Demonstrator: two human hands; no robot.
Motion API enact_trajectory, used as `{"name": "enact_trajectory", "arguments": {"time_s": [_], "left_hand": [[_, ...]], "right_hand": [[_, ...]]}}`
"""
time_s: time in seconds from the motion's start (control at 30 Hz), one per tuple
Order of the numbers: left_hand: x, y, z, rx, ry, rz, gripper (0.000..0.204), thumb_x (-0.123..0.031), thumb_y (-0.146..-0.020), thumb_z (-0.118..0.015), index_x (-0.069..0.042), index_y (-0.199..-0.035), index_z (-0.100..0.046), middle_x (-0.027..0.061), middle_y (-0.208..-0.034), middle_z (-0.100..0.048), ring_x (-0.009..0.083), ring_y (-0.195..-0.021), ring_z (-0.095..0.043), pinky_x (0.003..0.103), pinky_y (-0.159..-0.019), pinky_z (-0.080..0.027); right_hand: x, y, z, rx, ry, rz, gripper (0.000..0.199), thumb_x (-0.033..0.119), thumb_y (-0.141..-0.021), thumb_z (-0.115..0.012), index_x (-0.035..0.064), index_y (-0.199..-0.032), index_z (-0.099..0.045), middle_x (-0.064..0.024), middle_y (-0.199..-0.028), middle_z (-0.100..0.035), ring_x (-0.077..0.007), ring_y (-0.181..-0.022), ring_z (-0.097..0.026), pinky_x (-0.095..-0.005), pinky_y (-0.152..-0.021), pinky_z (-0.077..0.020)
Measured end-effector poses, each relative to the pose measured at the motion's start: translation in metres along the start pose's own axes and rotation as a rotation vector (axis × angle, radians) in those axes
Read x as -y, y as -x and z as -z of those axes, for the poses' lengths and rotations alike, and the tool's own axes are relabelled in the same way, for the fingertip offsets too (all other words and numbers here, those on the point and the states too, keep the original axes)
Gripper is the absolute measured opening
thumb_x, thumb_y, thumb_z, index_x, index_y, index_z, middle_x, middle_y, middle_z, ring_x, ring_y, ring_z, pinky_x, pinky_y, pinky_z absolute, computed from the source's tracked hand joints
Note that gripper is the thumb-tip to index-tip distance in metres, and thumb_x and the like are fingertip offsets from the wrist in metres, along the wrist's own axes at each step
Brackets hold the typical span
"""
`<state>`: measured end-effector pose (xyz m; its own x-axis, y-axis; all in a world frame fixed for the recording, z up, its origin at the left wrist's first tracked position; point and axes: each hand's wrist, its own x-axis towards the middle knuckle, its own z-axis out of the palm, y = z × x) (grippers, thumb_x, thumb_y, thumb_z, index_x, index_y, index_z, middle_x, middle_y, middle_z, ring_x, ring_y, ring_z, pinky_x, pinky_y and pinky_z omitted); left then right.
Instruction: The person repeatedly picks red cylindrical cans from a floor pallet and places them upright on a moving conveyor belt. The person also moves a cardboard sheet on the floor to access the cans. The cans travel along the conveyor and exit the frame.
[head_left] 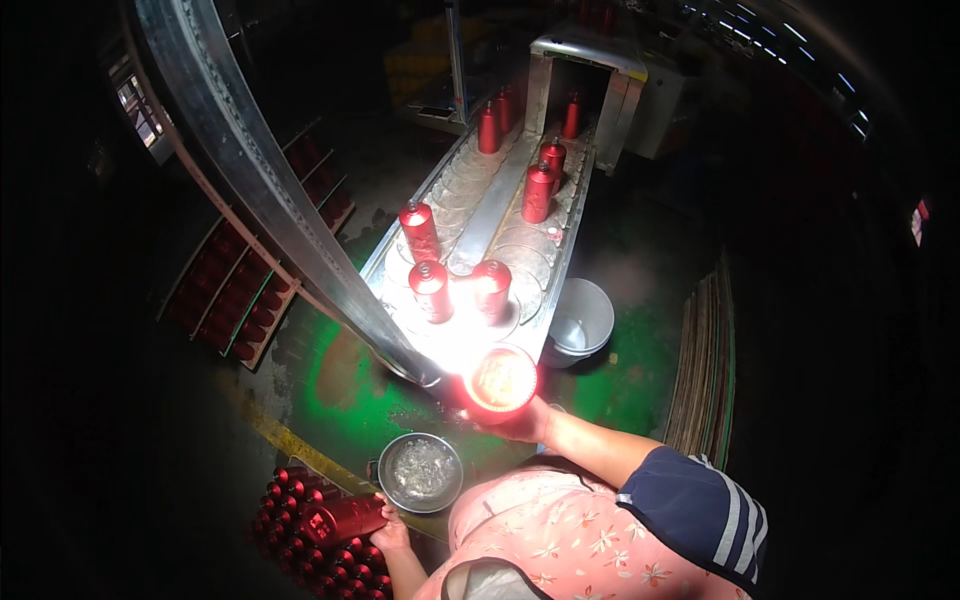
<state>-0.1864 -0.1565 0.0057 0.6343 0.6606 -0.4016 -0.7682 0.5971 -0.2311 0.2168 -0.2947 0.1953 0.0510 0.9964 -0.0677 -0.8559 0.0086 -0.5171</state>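
My left hand (392, 528) grips the end of a shiny red bottle (345, 518), which lies nearly level above a crowd of red bottles (290, 490) at the lower left. In front of me, my right hand (524, 424) is closed round another red bottle (501, 382), its round base facing up toward me. Glare washes out that bottle's far end and some of the fingers. Just beyond it, several red bottles (430, 291) stand upright on round plates of a conveyor (487, 222). A metal bowl (420, 474) with a glittering, clear-looking content sits between my hands.
A slanting metal beam (270, 180) crosses the left side. The conveyor leads back to a box-like machine opening (590, 62). A pale bucket (580, 318) stands right of it, near stacked flat sheets (705, 365). Racks of red bottles (225, 285) lie at left.
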Motion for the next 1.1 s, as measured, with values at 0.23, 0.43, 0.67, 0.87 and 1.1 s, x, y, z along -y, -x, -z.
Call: {"name": "enact_trajectory", "arguments": {"time_s": [0.23, 0.43, 0.67, 0.87, 1.1], "left_hand": [[0.081, 0.006, 0.043, -0.076, -0.368, -0.366, 0.048, -0.041, -0.098, -0.048, -0.005, -0.129, -0.055, 0.0192, -0.123, -0.060, 0.0395, -0.099, -0.063, 0.042, -0.072, -0.061], [0.225, -0.007, -0.079, -0.431, -0.541, -0.480, 0.041, -0.043, -0.097, -0.053, -0.013, -0.125, -0.060, 0.0114, -0.117, -0.065, 0.0338, -0.100, -0.065, 0.045, -0.075, -0.060], [0.339, -0.100, -0.230, -0.084, -0.986, -0.345, 0.056, -0.054, -0.095, -0.052, -0.012, -0.131, -0.057, 0.0084, -0.117, -0.065, 0.0282, -0.104, -0.065, 0.048, -0.089, -0.055], [0.450, -0.231, -0.391, 0.162, -1.503, -0.611, 0.066, -0.054, -0.095, -0.056, -0.011, -0.143, -0.048, 0.0066, -0.120, -0.063, 0.0179, -0.107, -0.063, 0.032, -0.092, -0.052], [0.495, -0.450, -0.427, 0.374, -2.330, -1.063, 0.052, -0.028, -0.087, -0.074, -0.023, -0.137, -0.060, 0.0191, -0.121, -0.063, 0.0307, -0.110, -0.060, 0.037, -0.099, -0.044]], "right_hand": [[0.244, 0.077, 0.144, -0.677, 0.052, 0.444, 0.050, 0.050, -0.097, -0.049, 0.0215, -0.138, -0.050, -0.0098, -0.136, -0.055, -0.0293, -0.120, -0.059, -0.0524, -0.093, -0.0541], [0.372, 0.003, 0.207, -0.759, 1.228, 0.788, 0.040, 0.018, -0.090, -0.068, 0.0095, -0.129, -0.063, -0.0080, -0.116, -0.065, -0.0208, -0.103, -0.064, -0.0306, -0.093, -0.0487], [0.390, -0.114, 0.244, -0.723, 1.809, 0.401, 0.048, 0.021, -0.077, -0.077, 0.0379, -0.121, -0.068, -0.0167, -0.147, -0.034, -0.0411, -0.126, -0.040, -0.0447, -0.104, -0.0416], [0.431, -0.127, 0.278, -0.726, 1.811, 0.533, 0.044, 0.024, -0.081, -0.076, 0.0376, -0.123, -0.068, -0.0231, -0.154, -0.029, -0.0436, -0.136, -0.030, -0.0453, -0.112, -0.0355], [0.428, 0.002, 0.313, -0.836, 1.308, 0.527, 0.041, 0.012, -0.083, -0.072, 0.0208, -0.124, -0.069, -0.0171, -0.135, -0.051, -0.0320, -0.120, -0.054, -0.0372, -0.102, -0.0445]]}}
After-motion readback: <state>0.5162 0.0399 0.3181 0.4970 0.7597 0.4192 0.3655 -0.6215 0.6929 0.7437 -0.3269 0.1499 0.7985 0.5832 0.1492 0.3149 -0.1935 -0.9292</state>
